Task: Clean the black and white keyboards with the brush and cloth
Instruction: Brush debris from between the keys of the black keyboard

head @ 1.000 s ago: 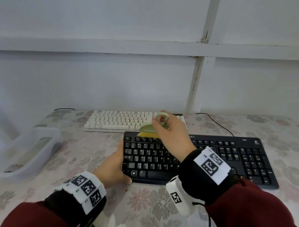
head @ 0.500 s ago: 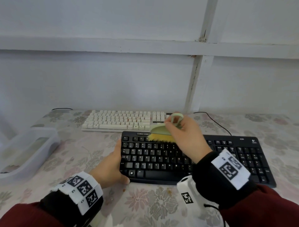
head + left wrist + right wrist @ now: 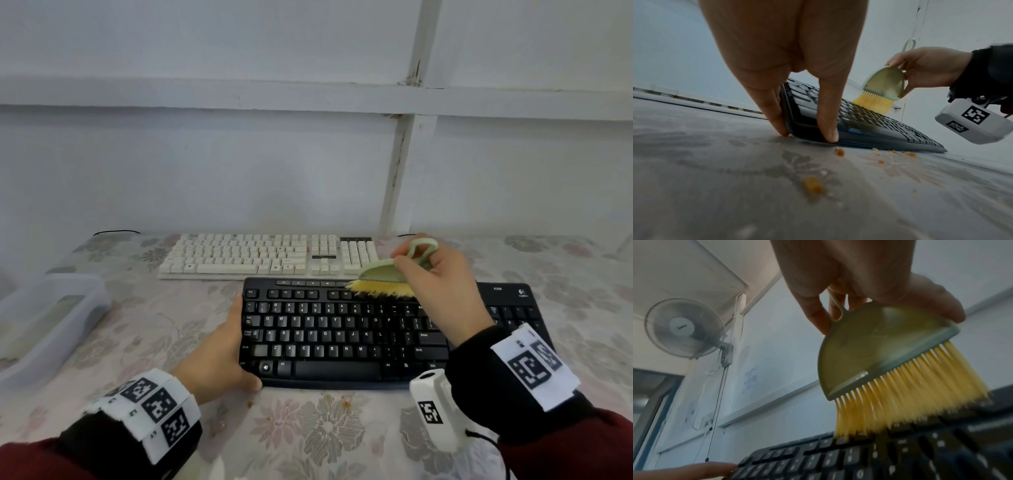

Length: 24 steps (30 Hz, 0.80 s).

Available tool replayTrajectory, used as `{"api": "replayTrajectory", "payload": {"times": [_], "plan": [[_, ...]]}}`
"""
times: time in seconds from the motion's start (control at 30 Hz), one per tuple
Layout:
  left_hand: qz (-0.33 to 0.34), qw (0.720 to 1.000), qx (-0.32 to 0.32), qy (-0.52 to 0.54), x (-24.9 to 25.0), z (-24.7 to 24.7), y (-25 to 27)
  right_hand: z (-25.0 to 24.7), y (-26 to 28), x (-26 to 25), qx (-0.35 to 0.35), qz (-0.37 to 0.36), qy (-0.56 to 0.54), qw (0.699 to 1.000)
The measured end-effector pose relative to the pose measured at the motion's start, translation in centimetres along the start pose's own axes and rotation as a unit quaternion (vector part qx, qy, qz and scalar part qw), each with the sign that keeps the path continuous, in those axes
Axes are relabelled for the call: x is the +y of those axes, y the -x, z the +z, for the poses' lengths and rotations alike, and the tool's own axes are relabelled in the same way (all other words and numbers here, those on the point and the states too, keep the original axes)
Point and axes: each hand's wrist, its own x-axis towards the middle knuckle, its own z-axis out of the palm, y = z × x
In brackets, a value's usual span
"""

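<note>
Right hand (image 3: 442, 281) pinches brush (image 3: 387, 275), bristles below grip on black keyboard (image 3: 342, 329); left hand (image 3: 219, 359) clamps its left end.

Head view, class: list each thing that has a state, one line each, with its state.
Black plastic keyboard: flat on table, steadied.
Green brush with yellow bristles: bristles on top key rows.
Cream-white keyboard: untouched behind.
Left hand: holds black keyboard's edge.
Right hand: grips brush.

Left hand (image 3: 219, 356) low on the surface, thumb and fingers (image 3: 828, 120) clamped at the black keyboard's (image 3: 342, 329) left edge. Right hand (image 3: 442, 284) raised, fingers pinching the brush (image 3: 387, 277); grip apparently at handle base. Both forearms sleeved.
</note>
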Motion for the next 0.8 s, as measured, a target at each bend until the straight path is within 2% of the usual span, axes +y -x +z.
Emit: {"api": "replayTrajectory", "payload": {"times": [0.17,0.33,0.5,0.6,0.7,0.8], "plan": [[0.004,1.0,-0.003,0.005,0.2,0.0,0.1,0.1,-0.2,-0.5,0.012,-0.01,-0.023,1.0],[-0.003,1.0,-0.002,0.005,0.0,0.0,-0.1,-0.3,0.2,0.2,0.002,-0.004,0.013,1.0],[-0.007,1.0,0.001,0.01,-0.3,0.0,-0.2,-2.2,-0.1,0.5,0.037,-0.003,-0.001,0.999],[-0.004,1.0,0.002,0.01,-0.3,0.0,-0.2,-1.9,0.0,0.8,0.014,-0.005,-0.016,1.0],[-0.005,1.0,0.002,0.008,-0.3,0.0,-0.2,-2.5,0.1,1.5,0.004,0.013,0.008,1.0],[-0.006,1.0,0.002,0.01,-0.3,0.0,-0.2,-4.2,0.0,1.6,0.033,0.011,0.071,0.997]]}}
